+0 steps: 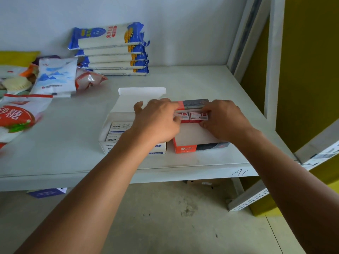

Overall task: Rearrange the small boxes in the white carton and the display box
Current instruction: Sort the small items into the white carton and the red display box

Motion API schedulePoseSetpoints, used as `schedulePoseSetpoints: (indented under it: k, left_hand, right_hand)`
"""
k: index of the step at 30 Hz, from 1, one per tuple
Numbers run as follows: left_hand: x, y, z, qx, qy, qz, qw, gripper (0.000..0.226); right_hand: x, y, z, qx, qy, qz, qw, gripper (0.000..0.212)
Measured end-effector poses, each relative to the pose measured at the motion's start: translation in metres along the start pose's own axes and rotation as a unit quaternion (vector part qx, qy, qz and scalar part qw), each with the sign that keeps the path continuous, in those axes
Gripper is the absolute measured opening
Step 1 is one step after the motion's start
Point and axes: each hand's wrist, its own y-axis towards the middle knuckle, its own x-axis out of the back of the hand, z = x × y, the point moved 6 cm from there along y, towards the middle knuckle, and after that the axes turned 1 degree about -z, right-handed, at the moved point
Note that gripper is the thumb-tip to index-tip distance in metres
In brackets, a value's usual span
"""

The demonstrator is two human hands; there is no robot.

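two red boxes (190, 117) in display box (185, 148).

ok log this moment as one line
both hands in display box | left hand, right hand on small red boxes at back | white carton untouched

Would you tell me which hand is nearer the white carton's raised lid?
Left. The left hand sits just below the raised lid; the right hand is off to its right, over the display box.

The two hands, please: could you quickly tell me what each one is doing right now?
Left hand: fingers curled onto the small red boxes in the display box.
Right hand: fingertips pinching the same row's right end.
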Motion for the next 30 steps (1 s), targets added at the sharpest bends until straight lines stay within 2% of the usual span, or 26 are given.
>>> schedulePoseSetpoints:
  k: [4, 6, 9, 12, 17, 21, 30]
  left_hand:
    - [0.029, -0.021, 0.025, 0.066, -0.077, -0.116, 0.988, 0.026]
    - [0.033, -0.034, 0.036, 0.074, -0.079, -0.143, 0.984, 0.027]
    - [0.023, -0.047, 0.039, 0.077, -0.063, -0.118, 0.988, 0.047]
    - [0.014, -0.053, 0.032, 0.067, -0.059, -0.11, 0.99, 0.057]
    - [0.009, -0.052, 0.025, 0.059, -0.026, -0.124, 0.99, 0.06]
    - [0.006, -0.046, 0.023, 0.057, -0.009, -0.125, 0.99, 0.063]
    - [0.001, -0.04, 0.017, 0.028, -0.017, -0.124, 0.992, 0.069]
  right_hand:
    - [-0.003, 0.001, -0.001, -0.012, -0.004, 0.014, 1.0, 0.032]
    - [-0.004, 0.001, 0.0, -0.002, -0.007, 0.019, 1.0, 0.031]
    - [-0.005, 0.0, 0.005, 0.011, -0.025, 0.042, 0.999, 0.034]
    - [-0.004, -0.003, 0.01, 0.015, -0.056, 0.04, 0.998, 0.037]
    - [0.001, -0.002, 0.015, 0.033, -0.077, -0.011, 0.996, 0.03]
    - [-0.002, -0.001, 0.013, 0.029, -0.088, 0.022, 0.995, 0.02]
    - [-0.006, -0.002, 0.008, 0.04, -0.084, 0.04, 0.995, 0.027]
